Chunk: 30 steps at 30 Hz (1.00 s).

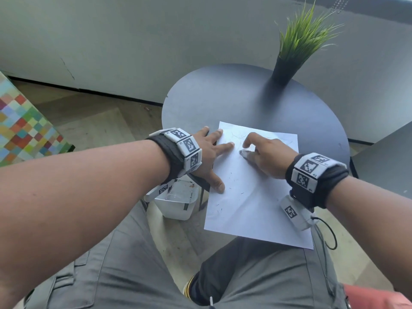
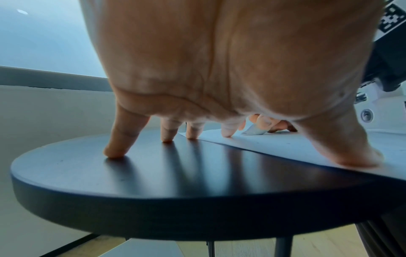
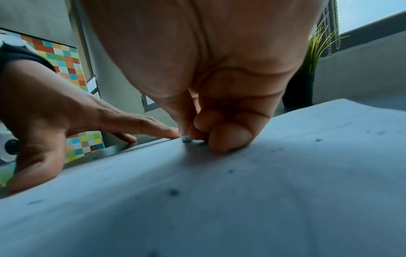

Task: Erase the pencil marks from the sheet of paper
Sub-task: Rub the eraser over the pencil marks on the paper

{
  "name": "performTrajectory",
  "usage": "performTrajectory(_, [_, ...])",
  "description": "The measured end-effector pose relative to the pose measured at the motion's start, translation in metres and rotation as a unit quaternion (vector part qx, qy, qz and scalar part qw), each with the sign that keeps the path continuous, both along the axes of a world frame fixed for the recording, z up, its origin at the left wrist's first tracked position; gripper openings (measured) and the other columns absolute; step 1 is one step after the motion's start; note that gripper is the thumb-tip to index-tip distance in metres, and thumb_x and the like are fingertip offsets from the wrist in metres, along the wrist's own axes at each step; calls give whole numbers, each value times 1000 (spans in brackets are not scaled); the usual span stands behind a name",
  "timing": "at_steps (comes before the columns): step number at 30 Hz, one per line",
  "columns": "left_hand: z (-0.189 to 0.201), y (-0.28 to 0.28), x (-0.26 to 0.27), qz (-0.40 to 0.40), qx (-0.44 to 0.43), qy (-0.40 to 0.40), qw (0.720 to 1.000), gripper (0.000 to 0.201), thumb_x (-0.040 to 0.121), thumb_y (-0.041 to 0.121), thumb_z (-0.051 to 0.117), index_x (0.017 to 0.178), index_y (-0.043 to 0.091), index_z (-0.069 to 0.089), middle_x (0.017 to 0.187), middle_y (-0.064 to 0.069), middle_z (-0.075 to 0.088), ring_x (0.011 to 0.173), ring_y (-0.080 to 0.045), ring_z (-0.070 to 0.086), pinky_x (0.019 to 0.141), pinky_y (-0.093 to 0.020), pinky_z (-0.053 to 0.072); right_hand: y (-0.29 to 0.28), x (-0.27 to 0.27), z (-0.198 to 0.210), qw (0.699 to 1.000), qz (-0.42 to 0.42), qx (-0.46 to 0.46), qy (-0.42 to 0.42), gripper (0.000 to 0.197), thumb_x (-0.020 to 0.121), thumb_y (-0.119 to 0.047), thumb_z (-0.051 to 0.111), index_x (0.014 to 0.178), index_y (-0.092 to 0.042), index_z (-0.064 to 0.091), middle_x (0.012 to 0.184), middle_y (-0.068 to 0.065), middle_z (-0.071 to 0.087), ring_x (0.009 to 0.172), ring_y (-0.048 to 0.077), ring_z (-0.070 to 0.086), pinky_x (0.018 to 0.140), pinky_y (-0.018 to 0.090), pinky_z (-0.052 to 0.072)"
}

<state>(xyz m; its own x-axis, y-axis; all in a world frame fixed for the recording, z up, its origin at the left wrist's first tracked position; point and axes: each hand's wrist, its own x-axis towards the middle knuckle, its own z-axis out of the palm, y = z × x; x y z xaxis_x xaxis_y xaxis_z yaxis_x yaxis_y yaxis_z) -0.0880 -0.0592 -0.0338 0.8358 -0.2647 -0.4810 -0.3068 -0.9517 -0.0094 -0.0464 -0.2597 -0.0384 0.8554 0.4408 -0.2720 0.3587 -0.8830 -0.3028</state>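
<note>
The sheet of paper [image 1: 256, 192] lies on the round dark counter [image 1: 245, 97], its near end overhanging the edge toward the person's lap; faint pencil marks [image 1: 236, 134] show near its far end, and dark eraser crumbs [image 1: 242, 193] are scattered across the middle. The left hand [image 1: 207, 152] is spread flat with fingers apart; 2 fingertips and the thumb press the sheet's left margin, the other 2 rest on bare counter. The right hand [image 1: 265, 152] has its fingers curled together, pinching a small white eraser [image 1: 244, 152] whose tip touches the paper just beside the left index finger.

Risks, as I judge them: only the left margin is pinned, so a hard stroke could buckle or tear the thin sheet; the overhanging end could slip off if the left hand lifts; the eraser tip looks grey, so it may smear graphite.
</note>
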Motion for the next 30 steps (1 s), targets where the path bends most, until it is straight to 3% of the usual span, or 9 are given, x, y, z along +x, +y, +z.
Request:
performTrajectory(6, [-6, -9, -1, 23, -11, -30, 999, 113, 61, 97, 40, 152, 46, -3, 163, 1, 0, 148, -34, 3, 100, -65, 33, 5, -12, 7, 1000, 27, -14, -1, 13, 95, -32, 45, 105, -25, 49, 89, 4, 57, 87, 30, 53, 73, 35, 44])
performTrajectory(9, [-6, -10, 0, 18, -10, -37, 999, 117, 59, 98, 43, 153, 44, -1, 161, -1, 4, 147, -37, 6, 97, -63, 38, 10, -33, 8, 990, 131, -37, 26, 15, 97, -28, 45, 107, -18, 46, 91, 4, 58, 82, 27, 51, 70, 35, 42])
performTrajectory(11, [-4, -11, -1, 14, -9, -34, 999, 119, 59, 97, 45, 153, 42, -2, 163, 0, -2, 147, -40, 6, 96, -63, 39, 7, -39, 6, 981, 186, -42, 26, 15, 97, -28, 45, 106, -16, 47, 97, 6, 62, 83, 27, 51, 70, 35, 42])
performTrajectory(15, [0, -14, -1, 15, -6, -26, 1000, 120, 62, 95, 45, 155, 37, -3, 164, 7, -10, 146, -42, 7, 97, -63, 39, -4, -22, 11, 995, 84, -42, -21, 20, 99, -35, 39, 103, -16, 45, 98, 12, 64, 87, 32, 54, 76, 39, 47])
performTrajectory(20, [-4, -16, -7, 48, -11, -26, 998, 125, 60, 96, 45, 156, 30, -1, 164, -2, -6, 148, -42, 2, 100, -63, 37, 5, -48, 5, 986, 166, -25, 19, 16, 98, -28, 42, 102, -13, 45, 97, 10, 63, 83, 30, 55, 75, 40, 48])
performTrajectory(24, [-5, -23, -14, 86, 7, -41, 995, 125, 60, 97, 42, 155, 24, 6, 163, -9, 2, 145, -43, 13, 94, -72, 35, -24, -18, 8, 998, 24, -58, -27, 19, 99, -38, 38, 101, -20, 45, 94, 10, 60, 84, 33, 55, 77, 40, 50])
performTrajectory(27, [6, -35, -19, 76, 69, -39, 994, 118, 64, 95, 41, 152, 18, 24, 157, -16, 25, 136, -41, 33, 99, -77, 22, -35, -10, 6, 999, -14, -49, -16, 16, 98, -37, 41, 104, -24, 49, 92, 5, 58, 84, 27, 52, 74, 35, 47])
performTrajectory(30, [25, -43, -14, 21, 93, -67, 993, 81, 75, 89, 39, 125, 27, 57, 131, -8, 53, 121, -33, 48, 103, -70, 19, -33, -7, 5, 999, 4, -42, -26, 14, 96, -33, 44, 108, -29, 51, 103, 4, 58, 96, 25, 50, 83, 39, 47])
